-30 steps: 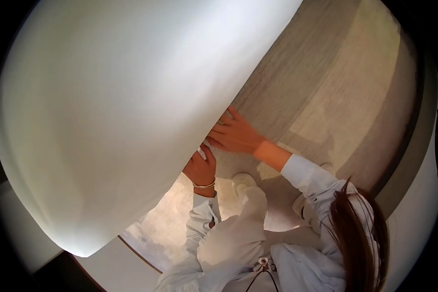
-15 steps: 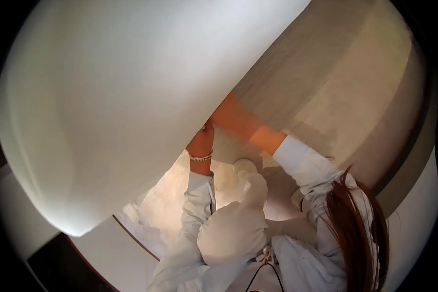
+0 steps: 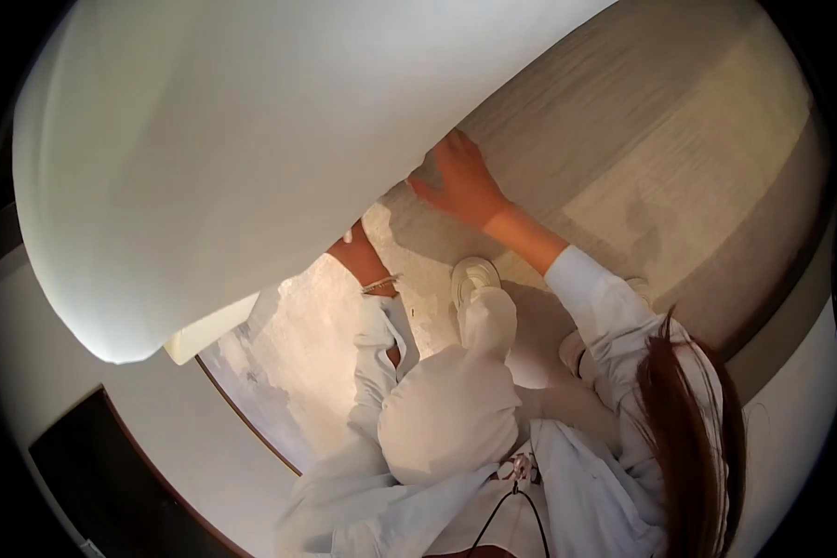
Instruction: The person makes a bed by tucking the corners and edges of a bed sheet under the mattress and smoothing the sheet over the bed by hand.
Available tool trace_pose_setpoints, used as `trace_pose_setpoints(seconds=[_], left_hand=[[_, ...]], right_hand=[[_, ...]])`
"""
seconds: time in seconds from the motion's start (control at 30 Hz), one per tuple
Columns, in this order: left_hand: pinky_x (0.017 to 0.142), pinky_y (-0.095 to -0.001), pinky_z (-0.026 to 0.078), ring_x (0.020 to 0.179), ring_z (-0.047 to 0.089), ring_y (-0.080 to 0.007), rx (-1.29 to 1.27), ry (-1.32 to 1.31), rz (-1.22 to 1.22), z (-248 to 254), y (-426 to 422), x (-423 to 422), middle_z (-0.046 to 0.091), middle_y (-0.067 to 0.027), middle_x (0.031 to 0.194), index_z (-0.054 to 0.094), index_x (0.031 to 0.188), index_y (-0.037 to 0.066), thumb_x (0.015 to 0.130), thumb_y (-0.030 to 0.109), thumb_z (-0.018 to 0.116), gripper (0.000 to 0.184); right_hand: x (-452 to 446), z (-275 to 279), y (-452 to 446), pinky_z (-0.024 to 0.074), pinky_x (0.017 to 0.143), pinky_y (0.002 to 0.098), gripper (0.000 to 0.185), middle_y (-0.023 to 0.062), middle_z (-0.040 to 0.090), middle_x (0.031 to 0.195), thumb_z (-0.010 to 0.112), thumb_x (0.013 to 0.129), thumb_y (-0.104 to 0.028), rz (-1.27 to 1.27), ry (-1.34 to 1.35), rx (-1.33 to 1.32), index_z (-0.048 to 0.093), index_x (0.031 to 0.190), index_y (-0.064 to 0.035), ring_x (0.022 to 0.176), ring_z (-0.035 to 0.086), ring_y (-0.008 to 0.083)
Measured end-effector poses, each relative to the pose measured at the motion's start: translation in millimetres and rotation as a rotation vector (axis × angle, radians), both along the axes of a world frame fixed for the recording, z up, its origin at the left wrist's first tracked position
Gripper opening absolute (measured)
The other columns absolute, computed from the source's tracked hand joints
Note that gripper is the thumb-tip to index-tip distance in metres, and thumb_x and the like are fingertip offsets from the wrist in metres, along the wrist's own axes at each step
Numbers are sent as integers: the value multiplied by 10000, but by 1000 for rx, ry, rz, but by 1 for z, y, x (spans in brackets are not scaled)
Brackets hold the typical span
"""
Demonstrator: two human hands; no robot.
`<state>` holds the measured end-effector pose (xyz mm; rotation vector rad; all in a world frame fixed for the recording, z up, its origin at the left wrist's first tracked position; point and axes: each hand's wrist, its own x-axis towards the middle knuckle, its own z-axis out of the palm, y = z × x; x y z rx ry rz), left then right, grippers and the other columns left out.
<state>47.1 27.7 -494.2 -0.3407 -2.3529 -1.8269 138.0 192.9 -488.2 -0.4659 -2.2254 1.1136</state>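
Note:
A large, smooth white sheet-like surface (image 3: 251, 139) fills the upper left, its edge running diagonally down to a rounded corner. Whether it is cloth or something stiffer, I cannot tell. My left hand (image 3: 352, 251), with a bracelet at the wrist, reaches under the edge, and its fingers are mostly hidden. Farther up that edge is my right hand (image 3: 460, 184), thumb and fingers apart, its fingertips at the border of the white surface. Nothing shows between the fingers.
A pale block-like piece (image 3: 214, 325) sticks out beneath the white corner. Below it are a light panel (image 3: 186, 409) and a dark rectangle (image 3: 112, 465). My bent knee (image 3: 451, 409) and shoe (image 3: 475, 277) are over the greyish floor (image 3: 660, 186).
My right hand has moved up along the edge and its spread fingers now show. My left hand has shifted left and up. The white surface's lower corner sits higher, exposing the pale piece beneath.

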Motion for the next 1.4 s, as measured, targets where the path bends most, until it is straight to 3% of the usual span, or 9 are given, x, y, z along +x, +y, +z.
trace_pose_setpoints(seconds=[0.1,0.2,0.53,0.83,0.93,1.0,1.13,1.23,1.4], left_hand=[[835,-342,430,966,541,-255,-890,581,169,1,-26,-32,569,-119,1078,519,1089,-24,838,139,596,310],[815,-348,440,916,551,-241,-678,431,106,-2,-39,-13,586,-105,1060,533,1083,-21,848,180,586,314],[659,-324,461,711,528,-197,-270,558,119,17,-63,2,599,-92,892,554,958,-40,805,75,624,204],[689,-296,452,807,536,-199,-834,792,187,-43,-97,-29,570,-62,974,500,1010,-12,841,179,601,274],[658,-326,458,697,550,-215,-720,920,204,-23,-83,-19,613,-105,830,566,945,-38,800,52,600,174],[730,-346,449,879,530,-209,-200,280,191,-24,-79,10,549,-61,948,564,869,45,789,88,595,96],[841,-454,416,939,522,-318,-806,837,-563,-23,-67,76,529,-129,998,584,887,22,682,52,646,217],[896,-430,375,1088,436,-370,-778,773,-385,-31,-73,74,470,-176,1135,547,1016,13,720,62,626,310],[886,-422,386,1080,457,-337,-635,472,-322,-24,-75,80,466,-178,1167,438,1144,-29,775,77,610,420]], right_hand=[[-11,34,-9,405,873,399,446,169,443,1203,634,731,-118,447,-415,-383,476,1135,-15,1058,455,350],[23,5,-60,419,863,390,395,131,478,1156,630,748,-126,263,152,-45,512,1109,-19,1037,479,311],[31,-13,-42,348,966,446,416,55,499,1183,632,704,-129,243,127,705,551,1111,-100,1126,452,224],[19,-83,-87,407,850,421,229,15,581,951,631,697,-151,99,190,556,596,917,-94,942,536,201],[-9,-62,-92,447,752,372,150,42,585,842,610,714,-129,52,159,509,594,855,-79,814,561,223],[-33,-62,-104,454,724,357,144,56,588,829,596,727,-118,28,209,357,591,862,-67,791,565,226],[-32,-46,-102,465,672,335,121,76,603,814,554,769,-97,188,-54,350,583,875,-44,760,580,220],[-13,-29,-87,474,740,320,150,90,626,876,542,795,-132,412,-49,-364,602,900,-44,863,589,210],[-5,-21,-87,484,726,331,156,82,630,863,555,782,-141,469,-12,-219,616,890,-45,823,590,208]])
